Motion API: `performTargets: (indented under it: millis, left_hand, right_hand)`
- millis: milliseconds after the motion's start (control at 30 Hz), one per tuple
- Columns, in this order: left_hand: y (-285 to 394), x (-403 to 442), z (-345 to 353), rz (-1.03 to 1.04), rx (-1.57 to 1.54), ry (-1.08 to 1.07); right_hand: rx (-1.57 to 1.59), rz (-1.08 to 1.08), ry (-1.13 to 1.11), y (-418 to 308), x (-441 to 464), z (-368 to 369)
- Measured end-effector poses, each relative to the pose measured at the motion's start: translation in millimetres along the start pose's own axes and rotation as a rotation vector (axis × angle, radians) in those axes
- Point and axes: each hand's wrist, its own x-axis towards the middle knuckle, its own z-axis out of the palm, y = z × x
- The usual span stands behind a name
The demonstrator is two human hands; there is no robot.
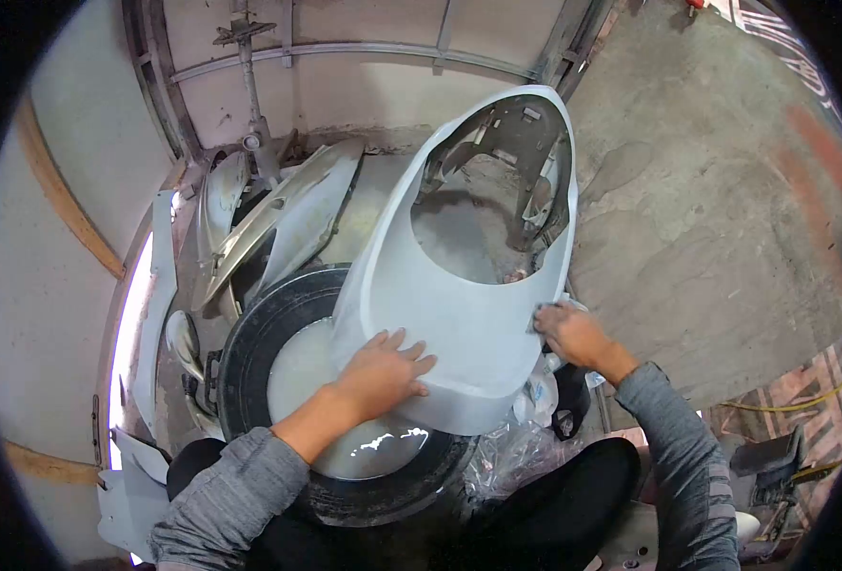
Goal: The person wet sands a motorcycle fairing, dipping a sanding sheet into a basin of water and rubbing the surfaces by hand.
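Observation:
A large light-grey plastic vehicle body panel (440, 333), with a big oval opening, rests tilted over a black tub (249, 352). Cloudy whitish water (297, 376) fills part of the tub. My left hand (383, 374) lies on the panel's lower left surface with its fingers spread. At the panel's right edge, below the opening, my right hand (576, 333) has its fingers curled and pressed together. Something dark shows at those fingertips, but I cannot make out what they hold. The panel hides part of the tub and its far rim.
Several grey and silver panels (292, 214) lean behind the tub at the left. A metal stand (247, 86) rises by the back wall. Clear plastic wrapping (506, 462) lies right of the tub, near my knees. A grey sheet (706, 228) covers the floor at right.

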Motion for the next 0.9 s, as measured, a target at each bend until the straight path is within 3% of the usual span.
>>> performTargets:
  millis: [100, 133, 200, 267, 367, 400, 467, 500, 533, 600, 667, 767, 800, 867, 900]
  left_hand:
    - [-5, -1, -5, 0.001, 0.006, -0.027]
    - [-7, 0, -3, -0.004, 0.008, -0.024]
    - [-7, 0, 5, 0.005, -0.009, 0.035]
    - [-4, -1, 3, 0.012, -0.011, 0.030]
    - [-4, -2, -4, 0.015, -0.005, 0.032]
    - [-7, -3, -6, 0.011, -0.003, 0.039]
    - [-8, -2, -3, 0.012, -0.009, 0.052]
    - [-8, -1, 0, 0.017, -0.023, 0.064]
    - [-6, -1, 1, 0.017, -0.028, 0.059]
    - [-3, 0, -1, 0.013, -0.039, 0.073]
    - [-5, -1, -4, 0.021, -0.027, 0.080]
    - [-7, -3, -2, 0.023, -0.017, 0.100]
    - [-7, -3, 1, 0.024, -0.020, 0.110]
    - [-7, -1, 6, 0.050, 0.002, 0.135]
    - [-5, 1, 4, 0.046, 0.005, 0.133]
  right_hand:
    - [0.092, 0.110, -0.201, -34, 6, -1]
    - [0.094, -0.028, -0.024, -53, 5, 6]
    - [0.099, -0.153, -0.073, -26, 5, 2]
    - [-0.347, -0.084, -0.114, 36, 10, -9]
    - [-0.342, 0.065, -0.100, 60, 19, 2]
    - [-0.275, -0.052, -0.034, 56, 7, 44]
    - [0.267, -0.053, -0.161, -17, 19, 0]
    - [0.316, 0.094, -0.421, -18, 19, -4]
    - [0.322, 0.096, -0.424, -2, 20, -3]
    - [-0.143, 0.335, -0.444, 61, 23, -4]
    - [-0.211, 0.077, -0.170, 67, 18, -1]
    - [-0.109, 0.018, -0.267, -17, 14, -1]
    - [-0.115, 0.017, -0.267, -10, 17, -5]
    - [-0.015, 0.222, -0.354, 13, 19, -16]
    - [-0.135, 0.282, -0.251, 45, 20, -13]
